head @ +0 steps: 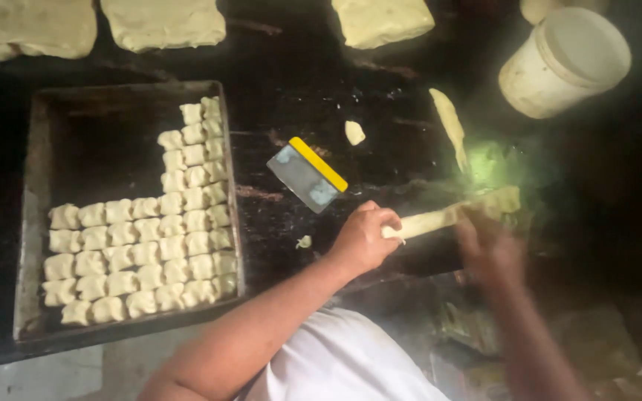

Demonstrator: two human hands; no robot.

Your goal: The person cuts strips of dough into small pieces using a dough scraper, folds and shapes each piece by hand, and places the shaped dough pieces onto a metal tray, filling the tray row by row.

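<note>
Tray (36, 223) of dough pieces (143, 245)

A single head-worn camera looks steeply down from close above the dark counter (380, 89), facing away from the wearer, whose white-clad chest and forearms enter from the bottom edge of the picture. The view takes in the counter from its near edge, where a metal baking tray (31, 223) sits at left, to the far side, where a white bucket (562, 63) stands at upper right. The right side is blurred and dim.
</note>
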